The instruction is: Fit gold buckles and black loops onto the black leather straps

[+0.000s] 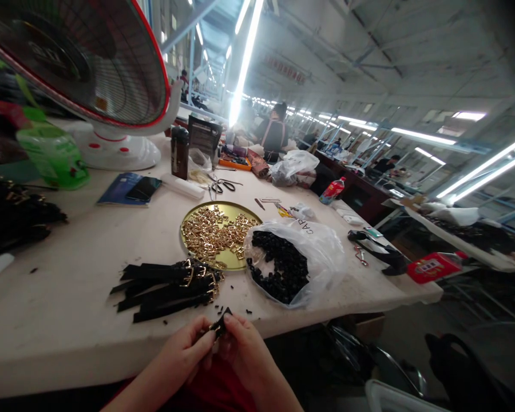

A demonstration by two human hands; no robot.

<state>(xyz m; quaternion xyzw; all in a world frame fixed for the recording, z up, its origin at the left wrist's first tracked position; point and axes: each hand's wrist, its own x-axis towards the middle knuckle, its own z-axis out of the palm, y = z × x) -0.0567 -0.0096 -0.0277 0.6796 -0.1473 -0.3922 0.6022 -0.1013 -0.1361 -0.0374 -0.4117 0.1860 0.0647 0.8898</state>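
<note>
both hands (191,344) (245,344) closed on black strap (220,325)

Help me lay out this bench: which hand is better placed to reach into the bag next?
Probably the right hand: it is nearer the bag, while the left hand is nearer the strap pile. Both hold a black piece, so the right would first have to let go.

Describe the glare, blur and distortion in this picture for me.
Head view: a bright ceiling tube flares, with haze around it; head view: the fan looks stretched near the edge, probably wide-angle distortion; head view: the held black strap is slightly soft, fine detail hard to read.
</note>
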